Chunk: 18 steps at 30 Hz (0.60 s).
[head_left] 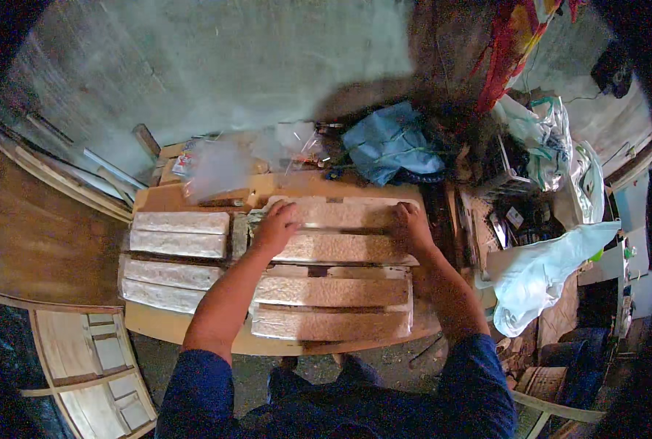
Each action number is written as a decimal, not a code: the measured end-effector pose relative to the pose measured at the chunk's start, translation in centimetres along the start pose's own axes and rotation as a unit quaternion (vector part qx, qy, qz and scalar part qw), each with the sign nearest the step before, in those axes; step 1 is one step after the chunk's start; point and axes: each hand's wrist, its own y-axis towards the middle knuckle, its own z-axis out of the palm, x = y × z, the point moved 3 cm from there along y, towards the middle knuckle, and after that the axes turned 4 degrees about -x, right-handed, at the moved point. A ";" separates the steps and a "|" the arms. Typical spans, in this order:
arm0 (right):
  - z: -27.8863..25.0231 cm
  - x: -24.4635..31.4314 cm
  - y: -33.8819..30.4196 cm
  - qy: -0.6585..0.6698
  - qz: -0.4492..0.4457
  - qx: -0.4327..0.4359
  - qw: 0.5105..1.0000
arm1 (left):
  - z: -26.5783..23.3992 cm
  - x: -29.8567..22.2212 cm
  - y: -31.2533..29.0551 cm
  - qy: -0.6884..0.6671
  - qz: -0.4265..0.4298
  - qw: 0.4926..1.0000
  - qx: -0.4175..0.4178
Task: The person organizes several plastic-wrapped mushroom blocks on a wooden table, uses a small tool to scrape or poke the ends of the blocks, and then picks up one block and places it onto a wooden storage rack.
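Observation:
A pale, rough-surfaced panel with two long raised strips (340,249) lies on a brown board-topped table (216,338). My left hand (276,223) is curled over its far left part, fingers bent at the edge. At the far right corner, my right hand (411,227) grips the same panel in a similar way. The undersides of both hands are hidden. A matching panel (332,293) sits just nearer to me. Two smaller pale panels, one farther (179,233) and one nearer (168,285), lie to the left, partly behind my left forearm.
Clear plastic bags (220,170) and a blue cloth-like bundle (392,146) crowd the table's back edge against the wall. White plastic sacks (542,274) hang over clutter at right. A wooden panel door (95,351) leans at lower left. Wood strips (62,172) stand at left.

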 end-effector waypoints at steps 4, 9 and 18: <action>0.4 0.4 0.3 -0.049 -0.030 -0.056 0.997 | 0.5 0.7 0.2 0.005 0.001 1.000 -0.015; -0.2 1.1 0.5 -0.026 -0.006 -0.081 0.996 | 0.8 2.3 0.0 -0.009 0.009 0.999 -0.030; -4.0 4.1 -5.5 0.000 -0.065 0.049 0.997 | -2.6 -2.3 -5.6 0.040 0.112 0.992 0.053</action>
